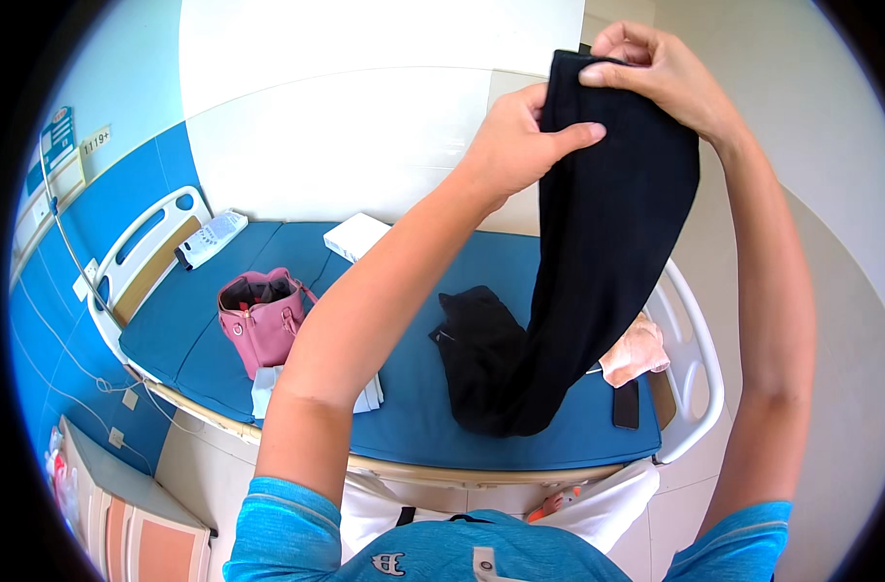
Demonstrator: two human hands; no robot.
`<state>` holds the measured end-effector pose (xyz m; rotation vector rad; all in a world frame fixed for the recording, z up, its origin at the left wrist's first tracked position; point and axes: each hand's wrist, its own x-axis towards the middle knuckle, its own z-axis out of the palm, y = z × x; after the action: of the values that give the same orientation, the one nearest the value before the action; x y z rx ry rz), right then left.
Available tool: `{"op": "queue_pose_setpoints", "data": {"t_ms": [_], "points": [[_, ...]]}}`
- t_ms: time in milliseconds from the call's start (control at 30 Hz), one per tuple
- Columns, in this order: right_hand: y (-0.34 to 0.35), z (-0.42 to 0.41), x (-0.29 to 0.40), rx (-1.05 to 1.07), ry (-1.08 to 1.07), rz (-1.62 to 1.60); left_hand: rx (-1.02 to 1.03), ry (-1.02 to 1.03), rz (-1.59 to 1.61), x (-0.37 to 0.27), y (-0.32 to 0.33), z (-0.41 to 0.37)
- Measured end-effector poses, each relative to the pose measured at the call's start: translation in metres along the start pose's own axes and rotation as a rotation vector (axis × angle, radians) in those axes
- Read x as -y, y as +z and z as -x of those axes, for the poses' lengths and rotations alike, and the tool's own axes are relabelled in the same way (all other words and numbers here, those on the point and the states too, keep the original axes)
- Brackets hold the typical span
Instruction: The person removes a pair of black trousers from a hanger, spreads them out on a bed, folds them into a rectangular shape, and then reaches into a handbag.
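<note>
A long black fabric garment (602, 218), perhaps trousers, hangs raised over the bed, its lower part resting in a fold on the blue mattress (406, 436). My right hand (653, 73) pinches its top edge between thumb and fingers. Lower and to the left, my left hand (522, 138) grips the side edge near the top, thumb on the front and fingers behind. The garment's far end lies bunched on the mattress, left of the hanging part.
On the bed are a pink handbag (260, 327), a white box (356, 236), a plastic packet (213, 236), folded pale cloth (370, 395), a peach cloth (635, 353) and a dark phone (626, 405). White bed-end boards (693, 364) stand at both ends; a bedside cabinet (144, 524) is lower left.
</note>
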<state>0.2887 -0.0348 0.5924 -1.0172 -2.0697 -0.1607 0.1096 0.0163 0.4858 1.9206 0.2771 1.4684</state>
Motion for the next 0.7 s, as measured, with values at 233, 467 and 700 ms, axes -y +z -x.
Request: {"op": "queue_pose_setpoints", "data": {"t_ms": [233, 467, 700], "points": [[-0.025, 0.041, -0.027, 0.194, 0.148, 0.024, -0.085, -0.099, 0.105, 0.029, -0.013, 0.012], [-0.015, 0.077, -0.062, 0.033, 0.182, -0.178, -0.004, -0.188, 0.02, 0.038, -0.012, 0.029], [-0.008, 0.093, -0.076, -0.065, 0.273, -0.206, 0.018, -0.329, -0.029, 0.045, -0.031, 0.03]]}}
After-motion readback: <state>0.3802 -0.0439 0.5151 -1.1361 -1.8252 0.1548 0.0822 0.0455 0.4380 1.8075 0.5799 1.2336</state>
